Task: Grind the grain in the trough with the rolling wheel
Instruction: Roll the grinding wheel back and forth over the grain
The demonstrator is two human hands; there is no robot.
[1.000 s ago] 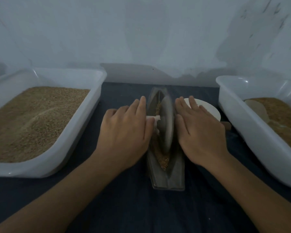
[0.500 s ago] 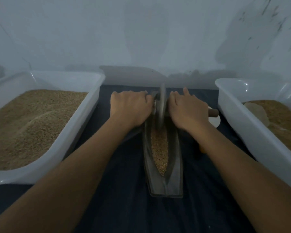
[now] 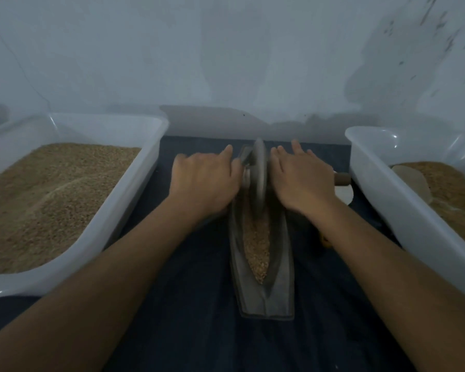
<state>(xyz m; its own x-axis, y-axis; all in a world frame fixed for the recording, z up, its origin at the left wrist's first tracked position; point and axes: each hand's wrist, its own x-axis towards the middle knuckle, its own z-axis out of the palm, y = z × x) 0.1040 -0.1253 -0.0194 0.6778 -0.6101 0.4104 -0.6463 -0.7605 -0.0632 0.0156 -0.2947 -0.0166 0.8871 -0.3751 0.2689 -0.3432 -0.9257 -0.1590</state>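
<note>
Two white tubs flank the work. The left tub [image 3: 73, 200] is heaped with grain; just beside it, on the dark cloth [image 3: 188, 331], the left hand [image 3: 203, 181] lies palm-down over the wheel's axle, fingers laid forward and close together. Whether they curl under the axle I cannot tell, since the hand hides it.

The wheel [image 3: 258, 178] stands upright in the far half of the trough [image 3: 263, 296], blurred, with the grain [image 3: 257, 245] in the groove exposed from the wheel to the near tip. The right hand [image 3: 300, 178] presses flat on the other side of the axle, fingers straight and slightly spread, and the wooden handle end [image 3: 342, 179] pokes out past it, nearly touching the right tub [image 3: 414, 216]. A pale dish [image 3: 345, 196] lies partly hidden under that handle.

The risks, as I judge them: uneven pressure from the two palms could tip the wheel and climb it out of the groove, spilling grain onto the cloth. The handle end could knock the right tub. Flat palms could also slip off the axle.
</note>
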